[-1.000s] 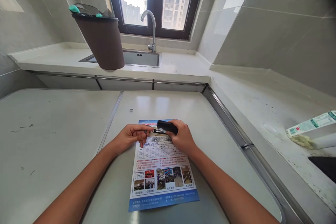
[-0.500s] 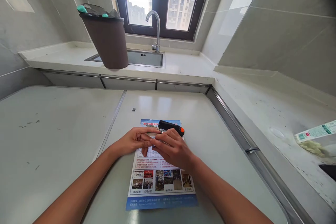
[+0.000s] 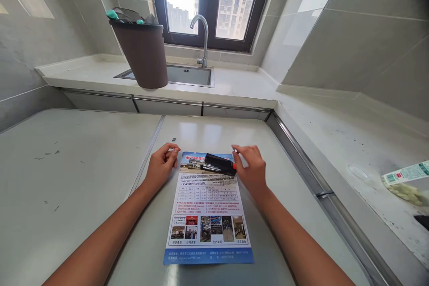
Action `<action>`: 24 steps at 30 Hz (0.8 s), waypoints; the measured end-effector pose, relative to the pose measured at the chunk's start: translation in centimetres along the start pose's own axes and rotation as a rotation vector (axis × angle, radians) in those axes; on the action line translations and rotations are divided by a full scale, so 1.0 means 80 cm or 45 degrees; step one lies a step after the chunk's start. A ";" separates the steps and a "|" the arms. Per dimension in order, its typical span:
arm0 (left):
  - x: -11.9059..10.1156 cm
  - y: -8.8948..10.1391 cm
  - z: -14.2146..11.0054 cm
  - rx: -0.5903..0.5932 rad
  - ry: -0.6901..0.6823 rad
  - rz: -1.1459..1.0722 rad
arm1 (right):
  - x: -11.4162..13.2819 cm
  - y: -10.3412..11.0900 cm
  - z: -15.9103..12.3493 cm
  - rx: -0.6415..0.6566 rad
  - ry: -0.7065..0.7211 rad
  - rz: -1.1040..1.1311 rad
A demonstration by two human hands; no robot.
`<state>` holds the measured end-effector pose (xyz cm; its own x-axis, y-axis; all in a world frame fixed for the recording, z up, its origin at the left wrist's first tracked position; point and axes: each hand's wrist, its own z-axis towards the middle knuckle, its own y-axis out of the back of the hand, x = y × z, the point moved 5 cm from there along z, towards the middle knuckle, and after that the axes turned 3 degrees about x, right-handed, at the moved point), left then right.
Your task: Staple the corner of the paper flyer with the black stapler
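Note:
A black stapler [image 3: 219,163] with a silver rail and an orange-red end lies across the top part of a printed sheet [image 3: 209,232]. My left hand [image 3: 161,163] is closed, its thumb and forefinger pressed together beside the sheet's upper left corner. On the other side, my right hand [image 3: 250,165] pinches thumb and forefinger just above the stapler's orange-red end. Whatever either pinch may hold is too small to make out. Behind my left hand, small staple pieces [image 3: 174,139] rest on the white table [image 3: 268,241].
Scattered slivers [image 3: 47,155] lie on the left table panel. A brown bin [image 3: 142,56] stands on the back counter in front of the sink [image 3: 191,75] and tap [image 3: 205,38]. The right counter [image 3: 321,111] holds a white-green packet [image 3: 406,173].
My hands were together over the stapler. They have moved apart, left hand leftward and right hand rightward, uncovering the stapler and the middle of the sheet.

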<state>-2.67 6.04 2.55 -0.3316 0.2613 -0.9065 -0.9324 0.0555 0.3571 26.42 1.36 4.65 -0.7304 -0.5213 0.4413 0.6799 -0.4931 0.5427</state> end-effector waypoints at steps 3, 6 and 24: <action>0.006 0.019 0.006 -0.197 -0.052 0.559 | -0.051 0.013 0.004 -0.080 -0.268 -0.093; 0.015 0.025 0.013 -0.214 -0.070 0.861 | -0.087 0.011 -0.001 -0.045 -0.443 -0.166; 0.043 0.005 0.025 -0.008 -0.076 1.259 | -0.113 -0.027 -0.018 0.403 -0.683 -0.419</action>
<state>-3.87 8.90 0.04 -0.9536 0.2353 -0.1880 -0.2404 -0.2186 0.9457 31.63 6.14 -1.57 -0.8817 0.0755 0.4658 0.4260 -0.2972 0.8545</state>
